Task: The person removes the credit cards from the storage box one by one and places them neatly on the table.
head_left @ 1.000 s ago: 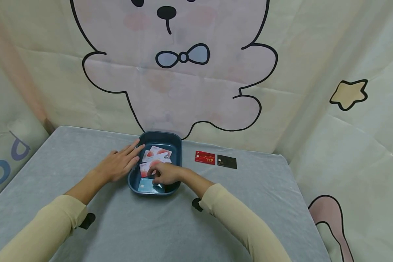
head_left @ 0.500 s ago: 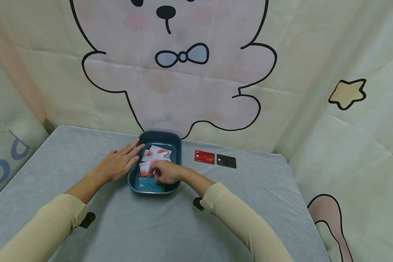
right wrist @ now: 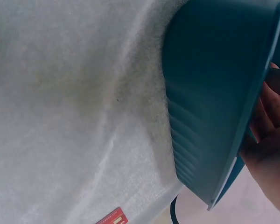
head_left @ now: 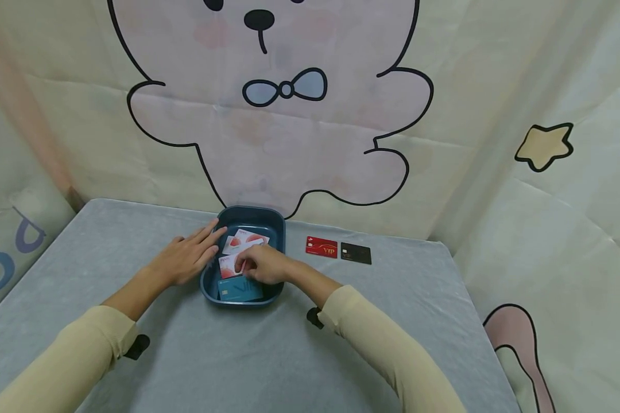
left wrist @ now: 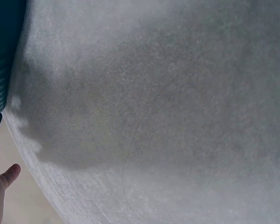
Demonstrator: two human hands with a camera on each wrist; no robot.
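Note:
A dark blue rectangular tray point(head_left: 278, 229) stands at the far side of the table. My left hand point(head_left: 188, 258) rests with straight fingers against its left rim. Inside the tray, my right hand point(head_left: 266, 265) has curled fingers and pinches the upper edge of a blue VIP card point(head_left: 239, 290), which lies slightly tilted at the near end. Several white cards with red patterns point(head_left: 245, 238) overlap behind it, partly covered by this hand. In the right wrist view, the tray wall hides much of the right hand point(right wrist: 270, 135). The left wrist view shows only some fingers point(left wrist: 8, 176) and a tray corner.
To the right of the tray, a red VIP card point(head_left: 321, 247) and a black card point(head_left: 356, 253) lie side by side. A grey cloth covers the table point(head_left: 227, 361). Behind it hangs a curtain point(head_left: 470, 115) with a cartoon bear.
My right hand has taken the blue card's upper edge and shifted it slightly rightward; its glare is gone and its VIP lettering shows. The left hand stays on the rim.

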